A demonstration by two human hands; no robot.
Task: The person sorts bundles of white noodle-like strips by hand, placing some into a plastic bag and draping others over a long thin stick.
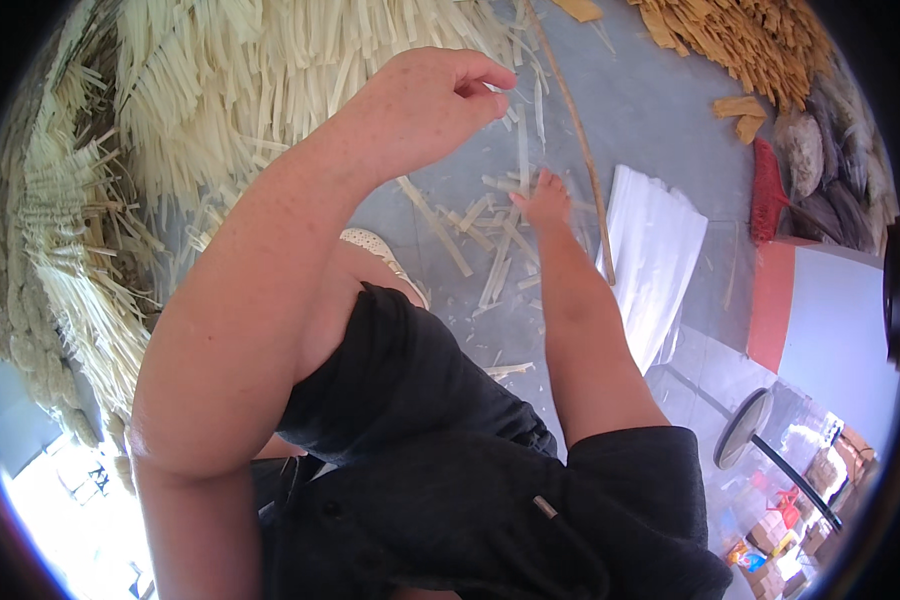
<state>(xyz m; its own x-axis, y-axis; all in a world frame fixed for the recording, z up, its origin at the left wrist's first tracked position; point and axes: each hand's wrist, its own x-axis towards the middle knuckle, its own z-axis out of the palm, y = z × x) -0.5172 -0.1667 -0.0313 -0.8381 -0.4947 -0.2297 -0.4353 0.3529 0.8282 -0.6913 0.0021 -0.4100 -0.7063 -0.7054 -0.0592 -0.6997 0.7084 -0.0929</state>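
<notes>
My left hand (472, 101) is raised near the top centre, its thumb and forefinger apart with nothing seen between them; the other fingers are largely hidden. My right hand (546, 201) reaches down to the grey floor, its fingers over several flat pale strips (523, 154). Whether it grips one is hidden. More pale strips (499, 266) lie scattered to its left. Just right of it a long thin wooden stick (586, 154) runs across the floor, its lower end near a stack of white sheet-like material (649, 247).
Dense pale strip fringes (217, 82) fill the upper left. Orange-brown strips (742, 45) lie upper right, above a red netted bundle (766, 191). A round-based stand (744, 429) is lower right. My foot in a light perforated shoe (379, 251) rests near the scattered strips.
</notes>
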